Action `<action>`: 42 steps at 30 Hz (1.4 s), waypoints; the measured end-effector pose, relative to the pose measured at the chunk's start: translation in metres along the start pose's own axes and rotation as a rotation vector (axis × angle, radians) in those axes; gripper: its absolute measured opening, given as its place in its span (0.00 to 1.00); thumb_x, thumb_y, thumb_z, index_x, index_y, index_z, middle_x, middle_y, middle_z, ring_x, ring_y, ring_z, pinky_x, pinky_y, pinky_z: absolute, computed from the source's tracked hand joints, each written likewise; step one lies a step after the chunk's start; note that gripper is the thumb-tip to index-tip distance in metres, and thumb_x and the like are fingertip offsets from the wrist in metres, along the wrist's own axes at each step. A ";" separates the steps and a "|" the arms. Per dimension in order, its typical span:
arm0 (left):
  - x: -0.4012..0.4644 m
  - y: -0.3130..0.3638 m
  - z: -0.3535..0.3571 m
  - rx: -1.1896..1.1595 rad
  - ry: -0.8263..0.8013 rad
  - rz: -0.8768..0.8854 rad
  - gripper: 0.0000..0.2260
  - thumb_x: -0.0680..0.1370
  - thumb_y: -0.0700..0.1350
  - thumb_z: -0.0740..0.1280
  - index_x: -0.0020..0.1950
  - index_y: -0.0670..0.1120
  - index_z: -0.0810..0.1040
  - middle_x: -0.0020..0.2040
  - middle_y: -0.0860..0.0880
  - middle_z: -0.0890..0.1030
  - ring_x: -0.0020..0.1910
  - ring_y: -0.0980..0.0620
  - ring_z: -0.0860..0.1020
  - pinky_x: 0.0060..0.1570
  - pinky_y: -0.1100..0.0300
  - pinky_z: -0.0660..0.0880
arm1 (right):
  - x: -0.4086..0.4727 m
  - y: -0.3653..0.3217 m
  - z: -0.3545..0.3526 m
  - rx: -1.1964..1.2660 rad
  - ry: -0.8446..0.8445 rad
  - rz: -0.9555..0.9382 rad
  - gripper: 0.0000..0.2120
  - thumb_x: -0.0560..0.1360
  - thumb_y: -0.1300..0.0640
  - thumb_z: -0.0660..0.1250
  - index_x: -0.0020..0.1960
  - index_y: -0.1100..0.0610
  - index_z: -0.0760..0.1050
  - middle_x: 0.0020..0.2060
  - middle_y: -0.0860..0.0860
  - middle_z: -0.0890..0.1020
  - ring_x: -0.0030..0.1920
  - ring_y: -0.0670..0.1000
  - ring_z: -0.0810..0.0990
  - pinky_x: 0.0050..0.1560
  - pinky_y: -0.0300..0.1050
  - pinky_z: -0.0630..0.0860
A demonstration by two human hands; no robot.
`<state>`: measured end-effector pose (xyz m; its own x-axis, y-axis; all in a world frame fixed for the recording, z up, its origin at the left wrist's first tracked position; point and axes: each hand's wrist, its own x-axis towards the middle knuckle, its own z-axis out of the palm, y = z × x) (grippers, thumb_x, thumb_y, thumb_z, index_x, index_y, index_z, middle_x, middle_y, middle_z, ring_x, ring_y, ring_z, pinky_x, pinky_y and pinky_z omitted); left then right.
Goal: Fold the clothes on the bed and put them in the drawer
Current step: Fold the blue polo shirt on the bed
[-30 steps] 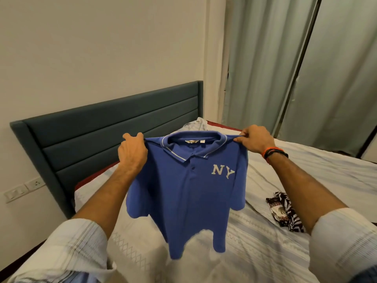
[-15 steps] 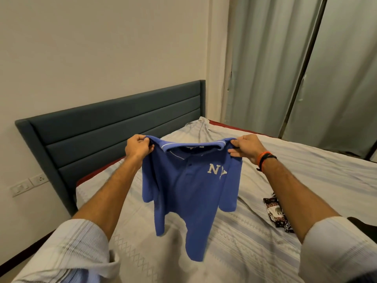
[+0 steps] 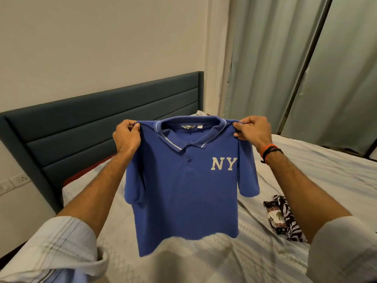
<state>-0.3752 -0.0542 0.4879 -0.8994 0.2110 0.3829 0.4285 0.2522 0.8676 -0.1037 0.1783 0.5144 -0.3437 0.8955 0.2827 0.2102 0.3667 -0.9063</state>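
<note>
Bed (image 3: 318, 176) with pale striped sheet, dark teal padded headboard (image 3: 102, 127) against a cream wall, grey-green curtains (image 3: 285, 68) behind. Black-and-white patterned garment (image 3: 282, 217) crumpled on the sheet at right. Blue polo shirt (image 3: 183, 197) held up in the air over the bed, front facing the camera, white "NY" on chest, white-trimmed collar. Left hand (image 3: 126, 136) pinches one shoulder, right hand (image 3: 252, 130) pinches the other.

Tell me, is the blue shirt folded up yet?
Not yet. The blue shirt hangs spread open, held up by its shoulders by the left hand and right hand.
</note>
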 end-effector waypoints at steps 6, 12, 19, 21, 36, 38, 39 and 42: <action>0.057 -0.045 0.085 0.152 -0.177 -0.121 0.09 0.81 0.43 0.65 0.56 0.40 0.82 0.55 0.39 0.83 0.58 0.38 0.78 0.58 0.51 0.72 | 0.067 0.061 0.057 -0.187 -0.106 0.198 0.08 0.76 0.58 0.71 0.39 0.59 0.80 0.40 0.59 0.86 0.37 0.55 0.86 0.43 0.49 0.84; 0.131 -0.063 0.149 0.174 -0.311 -0.102 0.09 0.80 0.41 0.67 0.56 0.40 0.83 0.54 0.39 0.83 0.57 0.39 0.79 0.58 0.53 0.73 | 0.133 0.096 0.096 -0.376 -0.138 0.201 0.05 0.77 0.58 0.69 0.48 0.60 0.81 0.41 0.55 0.82 0.45 0.54 0.77 0.46 0.45 0.71; 0.191 -0.021 0.177 -0.025 -0.235 0.047 0.08 0.80 0.41 0.66 0.56 0.41 0.82 0.53 0.42 0.84 0.52 0.46 0.80 0.53 0.58 0.73 | 0.187 0.065 0.092 -0.192 0.135 -0.035 0.02 0.78 0.59 0.68 0.49 0.55 0.79 0.45 0.51 0.83 0.47 0.53 0.81 0.50 0.49 0.77; 0.189 -0.014 0.171 -0.068 -0.202 0.093 0.09 0.81 0.41 0.65 0.58 0.41 0.81 0.54 0.42 0.83 0.52 0.48 0.79 0.51 0.61 0.72 | 0.181 0.056 0.085 -0.150 0.154 -0.107 0.02 0.78 0.60 0.68 0.49 0.55 0.80 0.46 0.51 0.84 0.48 0.53 0.82 0.50 0.47 0.79; -0.047 -0.169 0.027 0.062 -0.311 -0.017 0.10 0.79 0.34 0.66 0.58 0.40 0.82 0.54 0.46 0.82 0.53 0.50 0.79 0.57 0.61 0.72 | -0.113 0.170 0.069 -0.168 -0.011 -0.132 0.02 0.72 0.61 0.74 0.44 0.57 0.82 0.39 0.50 0.84 0.40 0.50 0.82 0.40 0.40 0.77; -0.084 -0.211 0.008 0.161 -0.398 -0.055 0.09 0.78 0.33 0.67 0.57 0.38 0.82 0.54 0.42 0.83 0.53 0.45 0.80 0.56 0.60 0.71 | -0.160 0.200 0.074 -0.198 -0.071 -0.029 0.03 0.71 0.62 0.75 0.44 0.57 0.83 0.38 0.50 0.84 0.41 0.51 0.83 0.42 0.44 0.78; -0.105 -0.232 -0.004 0.207 -0.432 -0.092 0.09 0.78 0.33 0.67 0.57 0.37 0.82 0.55 0.41 0.83 0.55 0.43 0.80 0.56 0.60 0.70 | -0.185 0.215 0.077 -0.225 -0.111 0.009 0.03 0.71 0.62 0.75 0.44 0.58 0.83 0.38 0.49 0.84 0.41 0.51 0.83 0.42 0.42 0.78; -0.148 -0.282 -0.023 0.282 -0.517 -0.207 0.09 0.78 0.33 0.66 0.56 0.37 0.82 0.57 0.41 0.83 0.56 0.41 0.80 0.57 0.61 0.70 | -0.240 0.244 0.086 -0.301 -0.228 0.114 0.04 0.71 0.63 0.75 0.45 0.58 0.83 0.39 0.49 0.83 0.41 0.49 0.81 0.44 0.37 0.76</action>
<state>-0.3651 -0.1783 0.1941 -0.8383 0.5429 -0.0489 0.3193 0.5618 0.7632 -0.0488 0.0314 0.1982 -0.4902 0.8681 0.0774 0.5059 0.3558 -0.7858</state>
